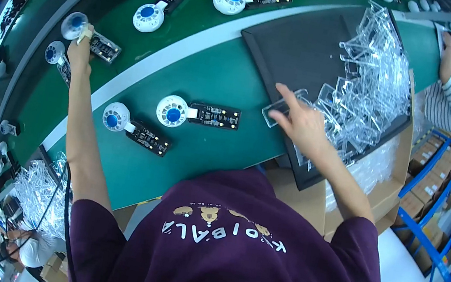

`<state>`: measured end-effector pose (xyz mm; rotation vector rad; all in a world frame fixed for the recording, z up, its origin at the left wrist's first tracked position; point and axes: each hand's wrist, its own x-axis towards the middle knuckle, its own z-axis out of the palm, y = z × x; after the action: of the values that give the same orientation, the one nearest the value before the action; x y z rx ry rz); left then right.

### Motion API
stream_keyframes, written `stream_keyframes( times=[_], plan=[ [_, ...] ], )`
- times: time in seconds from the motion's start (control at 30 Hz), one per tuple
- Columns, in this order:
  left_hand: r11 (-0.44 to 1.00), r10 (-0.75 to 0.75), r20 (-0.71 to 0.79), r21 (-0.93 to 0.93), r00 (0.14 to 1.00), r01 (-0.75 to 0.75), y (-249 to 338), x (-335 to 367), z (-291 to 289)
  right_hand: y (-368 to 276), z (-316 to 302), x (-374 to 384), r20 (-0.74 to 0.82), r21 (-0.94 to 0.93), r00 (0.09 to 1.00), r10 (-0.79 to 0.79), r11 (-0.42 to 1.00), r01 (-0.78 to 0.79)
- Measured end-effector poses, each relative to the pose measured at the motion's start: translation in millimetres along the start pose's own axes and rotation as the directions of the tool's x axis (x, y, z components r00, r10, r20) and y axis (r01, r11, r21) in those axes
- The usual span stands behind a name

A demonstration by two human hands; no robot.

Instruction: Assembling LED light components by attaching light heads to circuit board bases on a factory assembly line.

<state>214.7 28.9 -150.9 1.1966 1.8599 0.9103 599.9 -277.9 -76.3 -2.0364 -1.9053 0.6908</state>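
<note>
Over the green belt at the left, my left hand is closed, pinching a white round unit with a black circuit board where the head meets the board. A smaller-looking unit lies just beside that wrist. My right hand grips a clear plastic frame between thumb and fingers at the dark tray's near left edge. Between my arms, two more units rest on the green table: one unit with its board pointing right, another unit angled toward me.
A black tray bears a heap of clear plastic frames. Farther units, one unit and another unit, lie on the belt behind a pale rail. Under the tray stands a cardboard box. Co-workers are at both sides.
</note>
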Motion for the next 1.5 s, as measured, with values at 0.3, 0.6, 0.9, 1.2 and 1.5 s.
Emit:
stream_keyframes(
  times=[0.3, 0.6, 0.9, 1.2, 1.5],
  plan=[
    [0.888, 0.048, 0.204, 0.439, 0.978, -0.135, -0.9, -51.3, 55.5, -13.3, 51.6, -10.6, -0.242, -0.218, 0.894, 0.378, 0.876, -0.43],
    [0.98, 0.199, 0.036, 0.003, 0.979, -0.199, 31.0, -95.4, 79.4, -5.8, 48.1, -23.2, -0.27, 0.68, 0.794, 0.544, 0.692, -0.243],
    [0.673, 0.696, -0.245, -0.105, 0.675, -0.732, 73.4, -141.8, 37.4, 13.5, 5.8, -14.9, -0.075, 0.941, 0.765, 0.64, 0.299, -0.158],
    [0.542, 0.091, 0.286, -0.818, 0.954, 0.193, 92.6, -170.0, 41.6, 91.8, 16.1, 39.6, -0.437, -0.33, 0.9, 0.002, 0.93, -0.162],
    [0.527, 0.195, 0.374, -0.82, 0.907, 0.225, 84.1, -194.1, 85.8, 82.1, 20.6, 41.3, -0.241, -0.236, 0.961, -0.137, 0.969, 0.079]
  ],
)
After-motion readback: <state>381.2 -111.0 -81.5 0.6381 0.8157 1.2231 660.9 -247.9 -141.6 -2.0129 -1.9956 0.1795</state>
